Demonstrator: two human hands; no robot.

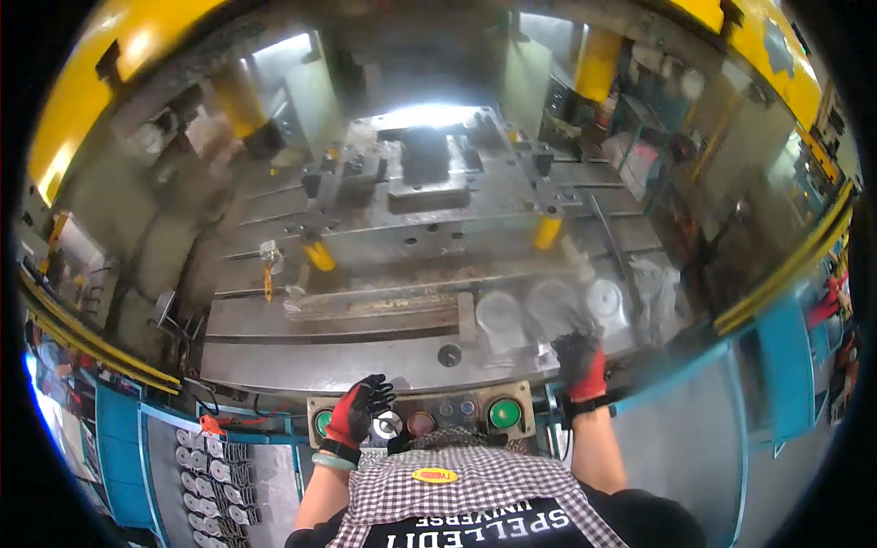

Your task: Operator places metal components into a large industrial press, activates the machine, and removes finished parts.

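1. discs (603, 300) of grey metal lie at the front right of the press bed (265, 317); the right hand (578, 361) is just beside them, so picking one up seems the step in hand.
2. left hand (362, 407) hovers by the control panel (429, 398), fingers loosely extended, nothing visibly held.
3. next move likely calls for a secure rim grip.
4. blur softens the right fingers: i cannot tell whether they grip anything; the checked apron (516, 475) hides the panel's lower edge.
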